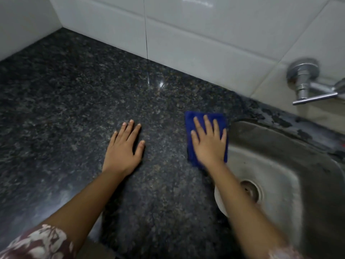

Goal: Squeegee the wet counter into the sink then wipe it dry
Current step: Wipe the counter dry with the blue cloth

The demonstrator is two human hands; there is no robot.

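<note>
A folded blue cloth point(192, 120) lies flat on the dark speckled granite counter point(74, 94), right beside the sink's left rim. My right hand point(209, 143) presses down on the cloth with straight, spread fingers. My left hand point(124, 146) rests flat on the bare counter a little to the left, fingers spread, holding nothing. The steel sink point(276, 165) sits at the right, with its drain point(251, 190) partly hidden behind my right forearm. No squeegee is in view.
White wall tiles point(186, 34) run along the back and left of the counter. A metal tap point(306, 81) juts from the wall above the sink. The counter strip behind the sink looks worn and patchy. A white object peeks out under my right forearm in the sink.
</note>
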